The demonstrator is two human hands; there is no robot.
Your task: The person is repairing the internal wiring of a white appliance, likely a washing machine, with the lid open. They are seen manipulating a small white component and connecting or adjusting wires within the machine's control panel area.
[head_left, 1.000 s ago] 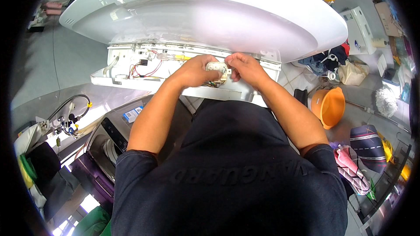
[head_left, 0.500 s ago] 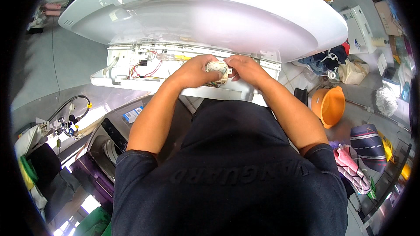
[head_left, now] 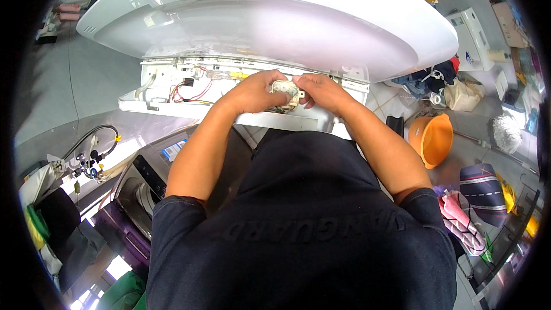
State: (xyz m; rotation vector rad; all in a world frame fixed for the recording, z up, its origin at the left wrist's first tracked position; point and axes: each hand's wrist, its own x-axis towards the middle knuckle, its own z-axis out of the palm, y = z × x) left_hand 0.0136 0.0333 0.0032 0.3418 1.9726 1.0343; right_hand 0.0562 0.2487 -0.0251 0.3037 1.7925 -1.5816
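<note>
Between my two hands sits a small cream-coloured plastic housing, open toward me, with wires showing below it. My left hand grips its left side, the thumb lying across its lower edge. My right hand pinches at its upper right corner; whatever is between those fingertips is too small to tell. Both hands are over a long white panel tray at the front of a white appliance. Red and yellow wires and a small black part lie in the tray's left half.
The appliance's large white lid stands raised beyond the tray. A dark grey washing machine is at the lower left, near a black hose. An orange basin is on the right, with clothes behind it and a patterned cloth nearer.
My hands stay almost in place around the housing. The right fingers have shifted very slightly at its upper right corner; nothing else visibly differs.
</note>
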